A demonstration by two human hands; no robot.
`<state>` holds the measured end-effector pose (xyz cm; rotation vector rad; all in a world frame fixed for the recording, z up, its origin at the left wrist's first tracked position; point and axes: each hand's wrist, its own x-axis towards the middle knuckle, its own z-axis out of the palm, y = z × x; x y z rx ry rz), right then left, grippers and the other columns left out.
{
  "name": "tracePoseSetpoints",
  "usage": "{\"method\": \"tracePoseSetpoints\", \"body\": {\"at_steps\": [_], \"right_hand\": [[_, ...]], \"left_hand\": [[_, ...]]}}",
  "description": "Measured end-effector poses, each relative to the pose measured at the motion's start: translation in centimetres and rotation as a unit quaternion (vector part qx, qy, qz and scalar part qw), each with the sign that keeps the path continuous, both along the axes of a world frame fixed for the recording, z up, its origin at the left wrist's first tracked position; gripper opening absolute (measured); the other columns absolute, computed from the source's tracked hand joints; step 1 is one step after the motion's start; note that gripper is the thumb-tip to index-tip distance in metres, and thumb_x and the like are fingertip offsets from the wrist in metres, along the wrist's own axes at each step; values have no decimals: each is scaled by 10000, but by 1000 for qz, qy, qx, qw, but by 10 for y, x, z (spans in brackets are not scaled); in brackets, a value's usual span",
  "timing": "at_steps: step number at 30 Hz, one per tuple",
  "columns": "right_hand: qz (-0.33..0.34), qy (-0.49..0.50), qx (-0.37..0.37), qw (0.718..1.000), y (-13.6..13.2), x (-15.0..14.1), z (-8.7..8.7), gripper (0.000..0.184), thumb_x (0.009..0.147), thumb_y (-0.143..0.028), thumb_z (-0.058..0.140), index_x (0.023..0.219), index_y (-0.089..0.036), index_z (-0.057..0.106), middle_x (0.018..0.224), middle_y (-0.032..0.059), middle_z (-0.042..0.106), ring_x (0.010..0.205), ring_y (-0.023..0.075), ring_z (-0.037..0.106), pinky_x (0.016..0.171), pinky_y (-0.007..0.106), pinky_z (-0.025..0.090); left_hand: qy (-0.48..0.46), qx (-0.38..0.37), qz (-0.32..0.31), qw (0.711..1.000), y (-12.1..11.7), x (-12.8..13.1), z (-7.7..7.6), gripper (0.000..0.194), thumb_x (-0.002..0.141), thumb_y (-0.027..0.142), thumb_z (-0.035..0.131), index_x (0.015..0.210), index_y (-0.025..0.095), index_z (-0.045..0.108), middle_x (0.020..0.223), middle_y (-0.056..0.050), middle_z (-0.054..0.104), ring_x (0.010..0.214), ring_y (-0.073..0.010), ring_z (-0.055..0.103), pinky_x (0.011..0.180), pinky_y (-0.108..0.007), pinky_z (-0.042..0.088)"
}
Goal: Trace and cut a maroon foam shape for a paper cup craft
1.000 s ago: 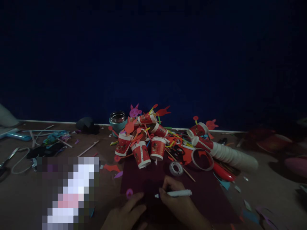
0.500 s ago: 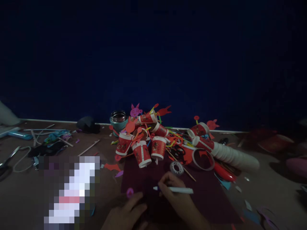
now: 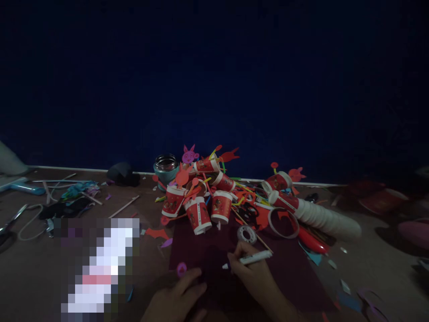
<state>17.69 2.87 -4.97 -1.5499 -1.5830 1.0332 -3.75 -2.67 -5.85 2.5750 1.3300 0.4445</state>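
My right hand (image 3: 248, 270) grips a white marker (image 3: 257, 257) over a dark maroon sheet (image 3: 291, 286). The marker's pale tip points left and lies close to the sheet; whether it touches I cannot tell. Flat near the sheet's left edge is my left hand (image 3: 177, 295), fingers stretched out and apart, holding nothing. A small purple disc with a red centre (image 3: 181, 269) lies just beyond its fingers. Past my right hand, a roll of clear tape (image 3: 246, 234) rests on the sheet beside a thin wooden stick (image 3: 264, 243).
Red paper cups (image 3: 197, 215) with paper cut-outs and straws are heaped behind the sheet. A stack of cups (image 3: 326, 218) lies on its side at right, near a wide ring (image 3: 271, 222). An open teal flask (image 3: 166, 169) stands behind; scissors (image 3: 15, 219) lie far left.
My right hand has shifted slightly right with the marker, whose rear end now tilts up more. My left hand stays almost where it was.
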Motion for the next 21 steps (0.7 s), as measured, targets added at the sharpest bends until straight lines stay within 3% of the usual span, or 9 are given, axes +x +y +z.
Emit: {"method": "tracePoseSetpoints", "body": {"at_steps": [7, 21], "right_hand": [[-8, -6, -3, 1000, 0, -2, 5, 217, 690, -282, 503, 544, -220, 355, 490, -71, 329, 483, 102, 326, 446, 215, 272], [-9, -33, 12, 999, -1, -1, -2, 223, 751, -297, 497, 576, -217, 385, 503, -68, 372, 490, 110, 354, 467, 228, 297]], "left_hand": [[19, 0, -8, 1000, 0, 0, 2, 407, 709, 200, 623, 1109, 248, 572, 1208, -39, 595, 903, -161, 655, 702, -224, 545], [28, -6, -17, 999, 1, 0, 0, 397, 727, 207, 606, 1120, 246, 563, 1226, -39, 582, 937, -156, 642, 730, -217, 533]]}}
